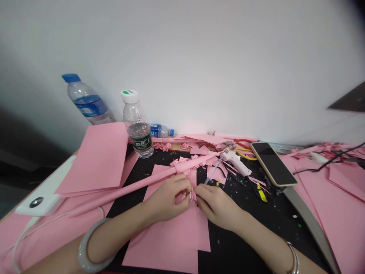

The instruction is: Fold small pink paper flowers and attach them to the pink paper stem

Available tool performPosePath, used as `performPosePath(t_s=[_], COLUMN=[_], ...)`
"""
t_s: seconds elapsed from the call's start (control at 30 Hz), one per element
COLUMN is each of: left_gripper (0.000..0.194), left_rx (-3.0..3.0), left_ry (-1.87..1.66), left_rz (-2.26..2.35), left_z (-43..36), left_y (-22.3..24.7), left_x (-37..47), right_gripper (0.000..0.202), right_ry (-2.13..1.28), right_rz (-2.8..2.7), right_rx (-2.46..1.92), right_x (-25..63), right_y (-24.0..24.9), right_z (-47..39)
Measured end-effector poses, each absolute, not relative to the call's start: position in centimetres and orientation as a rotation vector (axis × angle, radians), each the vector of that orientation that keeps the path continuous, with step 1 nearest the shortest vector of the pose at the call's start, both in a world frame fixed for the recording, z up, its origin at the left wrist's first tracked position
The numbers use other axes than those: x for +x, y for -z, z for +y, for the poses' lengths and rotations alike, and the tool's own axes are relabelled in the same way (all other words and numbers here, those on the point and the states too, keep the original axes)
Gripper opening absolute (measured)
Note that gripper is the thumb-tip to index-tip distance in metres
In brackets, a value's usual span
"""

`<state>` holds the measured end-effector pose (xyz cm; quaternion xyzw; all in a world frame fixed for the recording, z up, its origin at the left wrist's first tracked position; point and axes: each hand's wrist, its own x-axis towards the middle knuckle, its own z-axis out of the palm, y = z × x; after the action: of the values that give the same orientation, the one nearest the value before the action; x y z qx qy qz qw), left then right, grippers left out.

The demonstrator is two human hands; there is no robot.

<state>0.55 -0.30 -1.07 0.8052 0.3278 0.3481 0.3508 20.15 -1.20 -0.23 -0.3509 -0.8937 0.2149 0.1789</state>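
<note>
Between the fingertips of both hands is a small folded pink paper flower [193, 195], partly hidden by the fingers. My left hand [171, 196] is closed in a pinch on its left side, thumb and forefinger curled. My right hand [218, 203] pinches it from the right. Pink paper sheets [165, 243] lie under the hands on a black mat. Just beyond the fingers runs a long rolled pink paper tube [142, 182], with small folded paper pieces near its far end. A white glue gun [236, 160] rests beyond my right hand.
A water bottle with a white cap [139, 133] stands at the back left, near a blue-capped bottle [88, 101] and a lying bottle [161, 130]. A phone [273, 163] lies at right. A white power bank [45, 198] with a cable lies left. More pink sheets [333, 213] cover the right side.
</note>
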Motion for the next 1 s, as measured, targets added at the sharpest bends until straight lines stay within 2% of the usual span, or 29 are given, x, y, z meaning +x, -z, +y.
performPosePath(t_s=[0.33,0.67,1.0], left_gripper=[0.015,0.015,0.016], left_rx=[1.945,1.928,1.983], left_ry=[-0.787,-0.752,-0.841], left_rz=[0.869,0.843,0.861], left_z=[-0.3,-0.4,-0.3], left_y=[0.8,1.2,1.2], left_x=[0.7,0.8,0.7], right_gripper=[0.022,0.013,0.018], right_ry=[-0.432,-0.506,-0.780], right_rz=[-2.557,-2.526,-2.466], right_rx=[-0.987,-1.040,-1.005], right_x=[20.1,19.9,20.1], right_y=[-0.1,-0.2,-0.9], right_z=[-1.4,-1.5,-1.3])
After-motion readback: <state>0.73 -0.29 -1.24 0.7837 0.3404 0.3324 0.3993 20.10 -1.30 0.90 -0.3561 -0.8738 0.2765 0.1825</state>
